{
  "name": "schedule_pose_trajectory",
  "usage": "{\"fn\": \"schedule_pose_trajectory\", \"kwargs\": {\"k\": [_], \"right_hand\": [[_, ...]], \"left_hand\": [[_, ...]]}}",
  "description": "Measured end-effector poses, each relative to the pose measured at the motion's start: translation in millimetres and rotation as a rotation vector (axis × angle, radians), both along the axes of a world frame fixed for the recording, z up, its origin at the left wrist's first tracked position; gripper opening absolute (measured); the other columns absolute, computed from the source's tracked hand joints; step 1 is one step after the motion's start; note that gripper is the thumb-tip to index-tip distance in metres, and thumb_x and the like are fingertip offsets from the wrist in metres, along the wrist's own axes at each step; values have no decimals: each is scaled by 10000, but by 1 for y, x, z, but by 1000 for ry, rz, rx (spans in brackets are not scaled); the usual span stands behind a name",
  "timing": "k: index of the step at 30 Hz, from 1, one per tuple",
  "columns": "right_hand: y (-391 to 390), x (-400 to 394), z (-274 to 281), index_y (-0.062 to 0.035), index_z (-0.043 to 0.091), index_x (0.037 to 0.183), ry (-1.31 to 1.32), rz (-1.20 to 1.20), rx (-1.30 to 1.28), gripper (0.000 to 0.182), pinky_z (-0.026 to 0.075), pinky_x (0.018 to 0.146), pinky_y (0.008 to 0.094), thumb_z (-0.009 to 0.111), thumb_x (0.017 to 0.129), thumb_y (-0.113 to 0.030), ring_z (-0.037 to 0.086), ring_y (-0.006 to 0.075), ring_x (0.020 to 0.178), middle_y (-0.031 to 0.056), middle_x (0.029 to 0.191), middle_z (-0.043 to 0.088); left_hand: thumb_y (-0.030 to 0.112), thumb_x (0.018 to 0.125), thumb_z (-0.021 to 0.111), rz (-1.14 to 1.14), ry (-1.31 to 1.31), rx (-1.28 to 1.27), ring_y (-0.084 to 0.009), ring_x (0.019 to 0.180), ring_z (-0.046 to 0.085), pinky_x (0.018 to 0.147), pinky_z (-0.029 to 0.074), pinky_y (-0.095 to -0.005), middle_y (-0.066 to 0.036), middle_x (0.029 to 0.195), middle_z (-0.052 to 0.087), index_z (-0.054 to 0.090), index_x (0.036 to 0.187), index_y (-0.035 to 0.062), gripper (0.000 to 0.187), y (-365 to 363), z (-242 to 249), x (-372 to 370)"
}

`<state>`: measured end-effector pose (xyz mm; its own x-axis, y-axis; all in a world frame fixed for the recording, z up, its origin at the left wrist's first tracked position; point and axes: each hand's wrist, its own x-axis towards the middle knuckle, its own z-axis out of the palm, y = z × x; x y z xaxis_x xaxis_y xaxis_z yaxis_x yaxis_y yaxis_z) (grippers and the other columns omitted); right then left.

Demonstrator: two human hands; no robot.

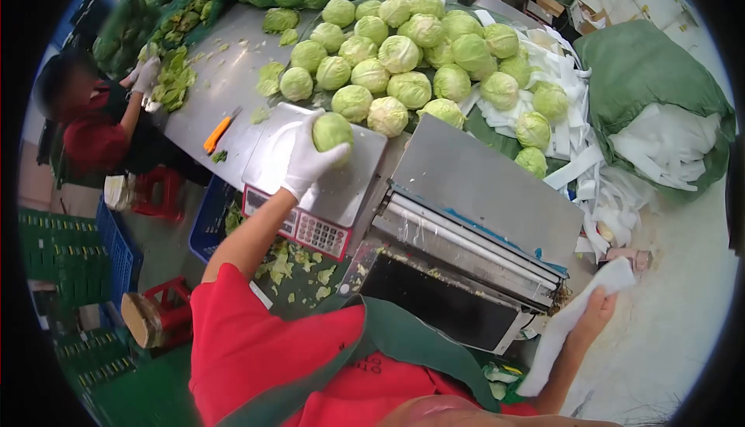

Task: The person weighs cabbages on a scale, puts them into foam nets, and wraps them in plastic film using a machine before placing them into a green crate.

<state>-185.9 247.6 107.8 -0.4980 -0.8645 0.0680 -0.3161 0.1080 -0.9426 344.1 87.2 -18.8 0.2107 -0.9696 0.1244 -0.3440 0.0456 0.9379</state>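
My left hand [306, 161], in a white glove, grips a pale green cabbage [332, 133] over the metal plate of a red-edged weighing scale [268, 147]. Its fingers and thumb are spread round the side of the head. At the lower right, my bare right hand [597, 312] is closed on a white foam net sleeve [563, 334], which hangs down along the forearm. Behind the scale lies a large heap of trimmed cabbages [396, 54]. Right of the scale stands a film wrapping machine [481, 194] with a flat metal top and a roll along its front.
An orange-handled knife [220, 133] lies on the steel table [206, 101]. Across it, a co-worker [89, 116] in gloves handles loose leaves. Several white foam sleeves [570, 85] and a stuffed green sack [648, 78] are at the right. A blue crate [209, 221] stands below the scale.
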Motion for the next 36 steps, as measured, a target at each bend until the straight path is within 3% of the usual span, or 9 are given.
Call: {"fn": "schedule_pose_trajectory", "kwargs": {"k": [4,6,10,18,22,23,28,30,36], "right_hand": [[1,25,2,26,523,1173,-69,267,16,297,416,792,219,482,959,-176,516,77,904,29,1024,577],[4,40,9,34,527,1180,21,274,-36,308,408,793,213,477,961,-177,512,70,910,29,1037,584],[17,34,2,33,517,1199,-132,291,-23,331,404,796,207,481,966,-200,510,61,913,30,1065,581],[40,36,9,-17,506,1144,-242,245,-46,279,427,456,239,477,968,-232,513,97,504,16,725,530],[41,50,10,-22,510,1116,-222,201,-25,267,434,462,243,480,967,-241,512,100,500,15,720,514],[42,54,11,-20,510,1110,-224,191,-39,272,427,465,246,478,967,-248,499,97,500,14,709,501],[24,121,28,-23,510,1051,-361,180,-50,274,402,495,246,460,965,-279,463,94,528,16,678,475],[10,160,23,-57,499,977,-336,264,-7,266,333,481,230,457,961,-319,332,58,484,-42,607,376],[-34,286,10,-3,496,914,-893,422,216,140,455,457,270,452,798,-67,495,141,525,83,715,513]], "left_hand": [[312,609,845,35,-308,-140,-348,1200,394,1055,311,-426,-195,1264,414,326,1370,32,963,30,-32,1],[334,607,848,58,-314,-146,-356,1208,382,1059,306,-430,-198,1278,400,289,1392,37,1008,34,-29,0],[378,606,848,102,-292,-151,-370,1230,357,1071,293,-432,-208,1313,370,196,1444,54,1111,44,-28,2],[347,649,825,113,-203,-52,-366,1297,326,1085,294,-392,-226,1378,334,220,1445,41,1046,77,-34,5],[325,720,774,209,-272,-134,-357,1295,345,1074,302,-395,-227,1375,354,271,1421,19,916,81,-17,6],[303,752,742,281,-386,-301,-357,1252,406,1040,344,-400,-227,1336,404,322,1400,37,817,65,-32,24],[294,741,733,332,-573,-235,-362,1150,498,959,420,-388,-221,1230,507,368,1382,96,764,-35,-5,87],[272,717,749,170,-782,-82,-349,1190,472,978,403,-424,-204,1292,470,344,1404,149,806,-84,-1,98],[242,649,801,-266,-1381,133,-343,1328,335,1054,305,-502,-182,1463,302,206,1464,301,1010,-193,-42,93]]}}
